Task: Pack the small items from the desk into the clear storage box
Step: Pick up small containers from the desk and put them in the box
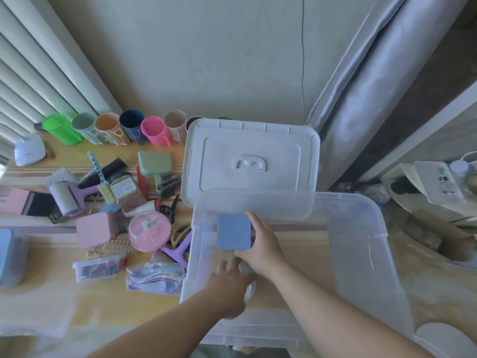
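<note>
Small items (129,223) heaped on desk (51,293) at 9 o'clock of clear storage box (361,241). Left hand (227,282) inside box near wall, fingers blurred, grasp cannot be told. Right hand (260,244) inside box, pinching blue flat block (233,231). White lid (250,164) at 12 o'clock.

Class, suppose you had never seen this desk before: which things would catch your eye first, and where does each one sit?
First, the clear storage box at centre right, its white lid propped behind it. Inside it, the right hand grips a blue rectangular block, with the left hand reaching in beside it. Then the row of coloured cups along the wall, above the clutter of small items on the left.
</note>
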Available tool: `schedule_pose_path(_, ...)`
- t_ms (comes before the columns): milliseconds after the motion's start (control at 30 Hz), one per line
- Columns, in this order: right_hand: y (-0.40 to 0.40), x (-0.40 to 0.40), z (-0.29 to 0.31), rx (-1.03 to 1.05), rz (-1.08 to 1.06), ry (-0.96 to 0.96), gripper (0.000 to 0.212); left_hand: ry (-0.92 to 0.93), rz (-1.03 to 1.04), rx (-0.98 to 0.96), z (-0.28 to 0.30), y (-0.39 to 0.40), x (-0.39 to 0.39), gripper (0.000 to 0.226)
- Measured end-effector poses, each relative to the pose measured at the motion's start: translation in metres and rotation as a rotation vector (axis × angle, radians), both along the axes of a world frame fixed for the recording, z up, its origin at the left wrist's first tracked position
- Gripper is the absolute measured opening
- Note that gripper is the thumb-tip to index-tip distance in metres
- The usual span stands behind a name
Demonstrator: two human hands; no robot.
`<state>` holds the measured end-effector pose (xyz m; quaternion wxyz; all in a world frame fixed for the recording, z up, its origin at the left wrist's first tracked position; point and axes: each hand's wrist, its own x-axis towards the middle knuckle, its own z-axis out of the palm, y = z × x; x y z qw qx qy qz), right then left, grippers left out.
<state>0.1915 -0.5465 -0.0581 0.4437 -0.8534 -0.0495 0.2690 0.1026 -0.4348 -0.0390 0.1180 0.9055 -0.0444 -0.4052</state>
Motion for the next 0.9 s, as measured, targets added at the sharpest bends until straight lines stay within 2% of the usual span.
schedule_pose_path(167,0.022,0.002,-0.006,0.046,-0.020,-0.043,0.108,0.081,-0.060,0.066,-0.018,0.004,0.000,0.089)
schedule_pose_path(333,0.001,-0.003,-0.005,-0.028,-0.041,0.079,0.105,0.076,-0.070,0.128,-0.028,-0.006,0.001,0.100)
schedule_pose_path(433,-0.022,-0.008,-0.012,-0.137,-0.074,0.161,0.089,0.104,-0.019,0.141,-0.034,-0.007,0.002,0.096)
schedule_pose_path(533,-0.035,-0.018,-0.022,-0.187,-0.055,0.364,0.074,0.107,0.093,0.091,-0.037,-0.005,0.006,0.089)
schedule_pose_path(633,-0.041,-0.029,-0.033,-0.250,0.051,0.473,0.059,0.068,0.121,0.053,-0.039,-0.006,0.008,0.082)
schedule_pose_path(733,-0.040,-0.033,-0.036,-0.222,0.027,0.604,0.041,0.015,0.389,-0.124,-0.037,-0.009,0.011,0.078)
schedule_pose_path(800,-0.041,-0.029,-0.032,-0.188,-0.136,0.778,0.036,-0.078,0.658,-0.303,-0.034,-0.011,0.015,0.084)
schedule_pose_path(833,-0.045,-0.026,-0.031,-0.163,-0.222,0.876,0.043,-0.123,0.742,-0.370,-0.031,-0.012,0.017,0.085)
schedule_pose_path(900,-0.054,-0.021,-0.035,-0.010,-0.281,1.067,0.065,-0.155,0.783,-0.461,-0.024,-0.013,0.018,0.086)
